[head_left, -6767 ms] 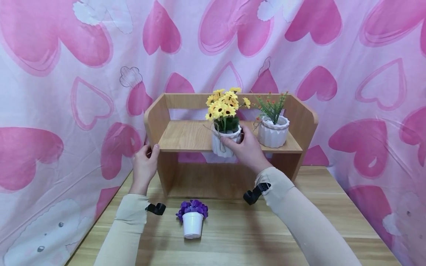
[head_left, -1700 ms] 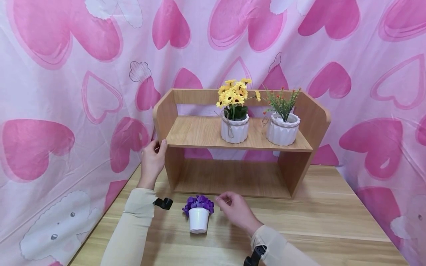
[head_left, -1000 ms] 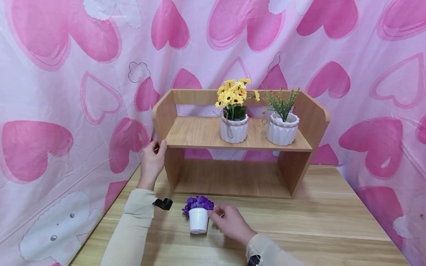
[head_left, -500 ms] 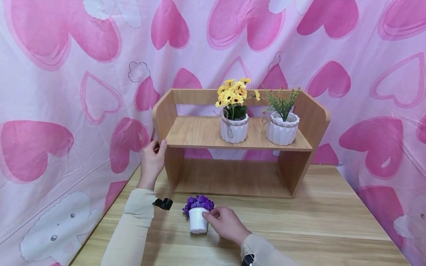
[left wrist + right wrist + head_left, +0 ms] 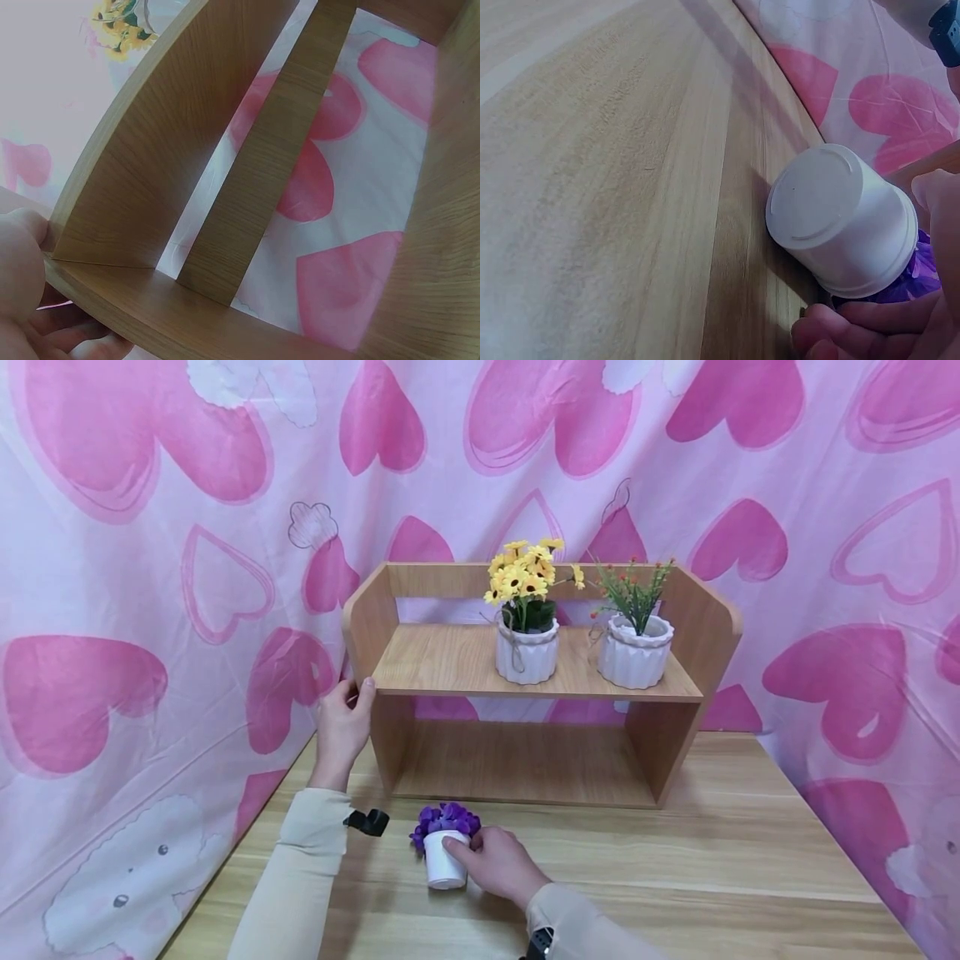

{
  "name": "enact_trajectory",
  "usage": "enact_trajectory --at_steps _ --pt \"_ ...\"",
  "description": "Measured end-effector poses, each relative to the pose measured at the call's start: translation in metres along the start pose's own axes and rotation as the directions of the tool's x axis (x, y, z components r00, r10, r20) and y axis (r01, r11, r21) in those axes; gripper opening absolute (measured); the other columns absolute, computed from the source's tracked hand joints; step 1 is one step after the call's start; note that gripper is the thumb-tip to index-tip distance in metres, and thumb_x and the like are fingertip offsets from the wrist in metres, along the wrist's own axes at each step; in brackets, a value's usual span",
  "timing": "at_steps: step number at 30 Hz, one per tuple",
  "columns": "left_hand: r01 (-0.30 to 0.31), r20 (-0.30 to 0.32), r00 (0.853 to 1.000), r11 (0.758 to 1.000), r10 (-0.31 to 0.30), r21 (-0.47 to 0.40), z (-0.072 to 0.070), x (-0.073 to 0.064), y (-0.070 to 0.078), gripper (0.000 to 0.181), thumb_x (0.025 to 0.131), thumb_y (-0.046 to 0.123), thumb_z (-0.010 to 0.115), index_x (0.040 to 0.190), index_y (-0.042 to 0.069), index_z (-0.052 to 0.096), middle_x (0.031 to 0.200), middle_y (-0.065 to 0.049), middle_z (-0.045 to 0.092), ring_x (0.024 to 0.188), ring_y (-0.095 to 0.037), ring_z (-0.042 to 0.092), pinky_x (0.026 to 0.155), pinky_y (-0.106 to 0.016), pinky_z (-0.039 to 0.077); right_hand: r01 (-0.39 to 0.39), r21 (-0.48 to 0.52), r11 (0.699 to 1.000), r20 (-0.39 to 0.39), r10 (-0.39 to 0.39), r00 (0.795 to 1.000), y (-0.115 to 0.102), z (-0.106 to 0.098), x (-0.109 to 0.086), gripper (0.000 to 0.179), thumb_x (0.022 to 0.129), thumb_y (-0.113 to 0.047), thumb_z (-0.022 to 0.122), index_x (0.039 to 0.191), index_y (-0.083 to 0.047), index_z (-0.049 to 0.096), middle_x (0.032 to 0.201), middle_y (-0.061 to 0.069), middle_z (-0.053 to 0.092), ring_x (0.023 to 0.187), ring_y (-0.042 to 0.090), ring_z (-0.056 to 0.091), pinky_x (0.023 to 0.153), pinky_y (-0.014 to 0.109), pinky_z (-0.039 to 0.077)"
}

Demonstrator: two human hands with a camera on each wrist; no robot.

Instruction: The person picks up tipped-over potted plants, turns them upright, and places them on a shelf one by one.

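In the head view, my left hand (image 5: pixel 343 727) holds the front edge of the left side panel of a two-tier wooden desk shelf (image 5: pixel 427 664). The left wrist view shows the thumb and curled fingers on either side of that panel (image 5: pixel 112 289). My right hand (image 5: pixel 504 862) is at a small white pot (image 5: pixel 446 864) of purple flowers (image 5: pixel 447 818), lying on its side on the table, its base toward me. The thumb lies over the pot and the other fingers curl beside it. In the right wrist view, the pot (image 5: pixel 847 217) sits between thumb and fingers (image 5: pixel 840 330).
On the upper shelf board stand a ribbed white pot of yellow flowers (image 5: pixel 527 652) and, to its right, a white pot with red-tipped greenery (image 5: pixel 635 652). The wooden table (image 5: pixel 720 860) extends in front. A pink heart-patterned cloth (image 5: pixel 540 460) hangs behind and at both sides.
My right hand has left the yellow-flower pot, now standing on the shelf, and come down to the purple-flower pot, its thumb sliding over it. My left hand keeps its hold on the shelf.
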State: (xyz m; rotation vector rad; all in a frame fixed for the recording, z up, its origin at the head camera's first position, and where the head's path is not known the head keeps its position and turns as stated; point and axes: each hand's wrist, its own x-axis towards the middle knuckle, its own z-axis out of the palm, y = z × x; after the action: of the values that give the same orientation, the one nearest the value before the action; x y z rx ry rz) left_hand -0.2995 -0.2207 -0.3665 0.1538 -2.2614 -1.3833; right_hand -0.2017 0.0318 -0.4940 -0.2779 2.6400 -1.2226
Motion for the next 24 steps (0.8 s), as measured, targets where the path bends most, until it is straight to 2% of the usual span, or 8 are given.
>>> enact_trajectory --at_steps 2,4,8,11,14,20,24 --pt "-0.001 0.000 1.000 1.000 0.001 0.002 0.000 0.000 0.000 0.057 0.111 0.043 0.057 0.146 -0.002 0.063 0.151 -0.028 0.062 0.140 -0.045 0.063 0.116 -0.058 0.053 -0.001 -0.014 1.000 -0.005 0.001 1.000 -0.001 0.001 0.001 0.060 0.099 -0.068 0.064 0.076 -0.012 0.063 0.068 0.000 0.054 0.065 0.018 0.051 0.056 0.031 0.039" --pt "-0.007 -0.004 1.000 1.000 0.007 0.003 0.000 0.000 0.000 0.056 0.111 0.042 0.057 0.145 -0.002 0.063 0.150 -0.028 0.063 0.139 -0.045 0.063 0.116 -0.058 0.053 -0.008 -0.028 1.000 -0.007 0.008 1.000 -0.002 0.003 0.004 0.061 0.098 -0.069 0.064 0.077 -0.012 0.063 0.068 0.000 0.054 0.066 0.019 0.052 0.057 0.032 0.040" --pt "-0.014 -0.013 1.000 1.000 0.014 0.002 0.000 0.001 0.000 0.055 0.111 0.042 0.057 0.143 -0.002 0.064 0.149 -0.028 0.064 0.138 -0.045 0.064 0.116 -0.058 0.053 -0.029 -0.050 0.998 -0.007 0.029 1.000 -0.004 0.005 0.009 0.065 0.097 -0.072 0.063 0.099 -0.007 0.071 0.082 0.002 0.065 0.076 0.020 0.058 0.069 0.039 0.051" --pt "-0.012 -0.013 1.000 1.000 0.012 0.003 0.000 0.001 0.000 0.055 0.111 0.042 0.057 0.143 -0.002 0.064 0.149 -0.028 0.064 0.138 -0.045 0.064 0.116 -0.058 0.053 -0.059 -0.048 0.997 -0.004 0.059 0.998 -0.004 0.008 0.013 0.073 0.096 -0.074 0.064 0.117 -0.004 0.072 0.095 0.005 0.072 0.084 0.020 0.062 0.080 0.044 0.059" --pt "-0.010 -0.013 1.000 1.000 0.010 0.008 0.000 0.001 -0.001 0.055 0.111 0.042 0.057 0.143 -0.002 0.065 0.149 -0.028 0.064 0.138 -0.045 0.064 0.116 -0.058 0.053 -0.089 -0.048 0.995 -0.005 0.089 0.996 -0.005 0.009 0.015 0.078 0.096 -0.074 0.065 0.125 -0.002 0.071 0.105 0.009 0.076 0.090 0.022 0.066 0.087 0.049 0.062" --pt "-0.006 -0.014 1.000 1.000 0.006 -0.002 0.001 0.001 -0.002 0.055 0.111 0.042 0.057 0.144 -0.002 0.064 0.150 -0.029 0.063 0.139 -0.046 0.063 0.117 -0.058 0.053 -0.099 -0.056 0.994 -0.003 0.099 0.995 -0.007 0.009 0.015 0.080 0.096 -0.072 0.066 0.131 0.001 0.070 0.115 0.014 0.077 0.100 0.027 0.071 0.096 0.056 0.062" --pt "-0.002 -0.010 1.000 1.000 0.002 -0.002 0.001 0.001 -0.001 0.056 0.111 0.042 0.057 0.146 -0.002 0.063 0.152 -0.028 0.062 0.140 -0.046 0.062 0.117 -0.059 0.052 -0.075 -0.046 0.996 -0.002 0.075 0.997 -0.007 0.010 0.016 0.078 0.097 -0.070 0.066 0.130 0.001 0.070 0.112 0.014 0.077 0.098 0.027 0.072 0.094 0.055 0.062"
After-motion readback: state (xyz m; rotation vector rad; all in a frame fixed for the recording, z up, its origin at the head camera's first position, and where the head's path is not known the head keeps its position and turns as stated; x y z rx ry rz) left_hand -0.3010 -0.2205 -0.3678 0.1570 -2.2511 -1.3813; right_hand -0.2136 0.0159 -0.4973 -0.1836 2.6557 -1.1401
